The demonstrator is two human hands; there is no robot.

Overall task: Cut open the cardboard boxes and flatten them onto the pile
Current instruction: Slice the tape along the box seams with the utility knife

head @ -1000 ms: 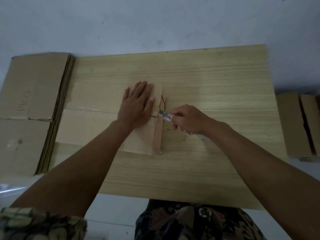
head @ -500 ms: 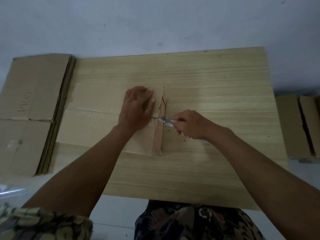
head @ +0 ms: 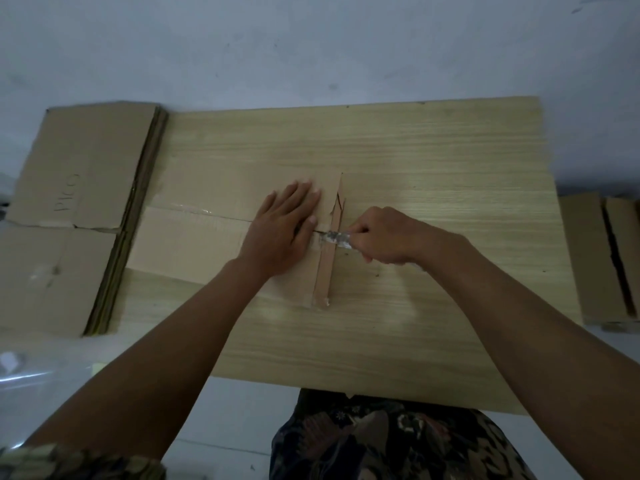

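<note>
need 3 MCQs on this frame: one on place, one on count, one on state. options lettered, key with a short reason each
1. Where does the pile of flattened cardboard lie?
A. at the table's left end
B. at the table's near edge
C. under the table

2. How many hands touch the box being cut?
A. none
B. one
C. two

3. What is the right hand doing?
A. resting open on the table
B. gripping a knife
C. lifting a flap

Key:
1 A: the pile overlaps the left end of the table.
2 B: only the left hand presses flat on it.
3 B: its fingers curl round the knife, blade at the box's taped seam.
</note>
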